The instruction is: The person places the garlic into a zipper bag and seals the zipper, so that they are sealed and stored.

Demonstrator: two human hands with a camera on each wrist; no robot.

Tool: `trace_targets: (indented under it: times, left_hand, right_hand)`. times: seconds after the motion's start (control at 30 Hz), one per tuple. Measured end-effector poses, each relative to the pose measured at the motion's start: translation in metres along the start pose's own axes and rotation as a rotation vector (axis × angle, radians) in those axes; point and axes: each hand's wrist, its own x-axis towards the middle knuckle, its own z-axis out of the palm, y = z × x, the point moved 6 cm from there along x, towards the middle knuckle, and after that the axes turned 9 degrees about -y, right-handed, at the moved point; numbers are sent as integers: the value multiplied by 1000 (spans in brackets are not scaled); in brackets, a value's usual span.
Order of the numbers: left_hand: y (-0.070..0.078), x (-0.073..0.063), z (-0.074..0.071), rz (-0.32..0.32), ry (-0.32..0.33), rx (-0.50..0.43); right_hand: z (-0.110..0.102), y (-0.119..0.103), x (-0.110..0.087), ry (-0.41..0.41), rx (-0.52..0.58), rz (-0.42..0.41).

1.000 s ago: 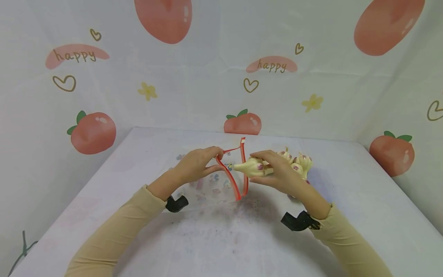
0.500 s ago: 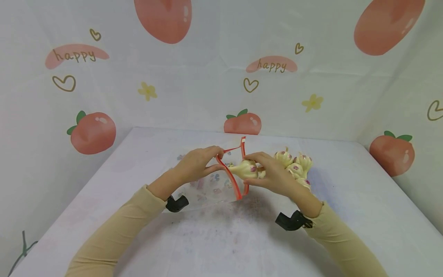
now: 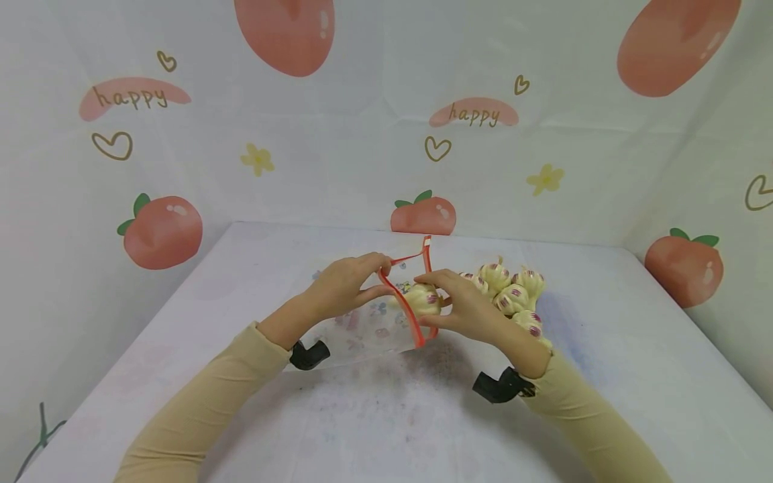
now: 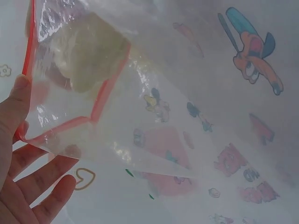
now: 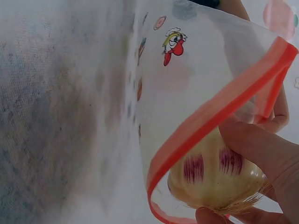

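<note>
A clear plastic bag with printed cartoon figures and a red-edged mouth lies on its side, mouth facing right. My left hand pinches the upper rim of that mouth between thumb and fingers, as the left wrist view also shows. In my right hand a garlic bulb with purple streaks is held by thumb and fingertips. The bulb is inside the mouth, its root end facing out toward the palm. Through the film in the left wrist view it shows as a pale blurred shape.
Several more garlic bulbs lie in a cluster on the white-covered table, right of and behind my right hand. A white printed cloth stands as a wall behind the table and at its sides.
My right hand has moved left, carrying the garlic bulb from just outside the bag's mouth to inside it. More of the bulb cluster shows. My left hand has hardly moved.
</note>
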Motion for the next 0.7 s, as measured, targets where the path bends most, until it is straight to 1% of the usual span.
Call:
trace_targets:
  times: [0.13,0.37,0.53,0.7]
  left_hand:
    - [0,0,-1,3,13,-2]
    - [2,1,-3,1,28,-9]
    - [2,1,-4,7,49,-9]
    - [3,1,-5,16,72,-13]
  right_hand:
    - [4,1,2,-15,-8,0]
    - [10,5,5,-54,-35,36]
    - [12,5,6,-67,-16,33]
    - [13,4,7,-63,3,21]
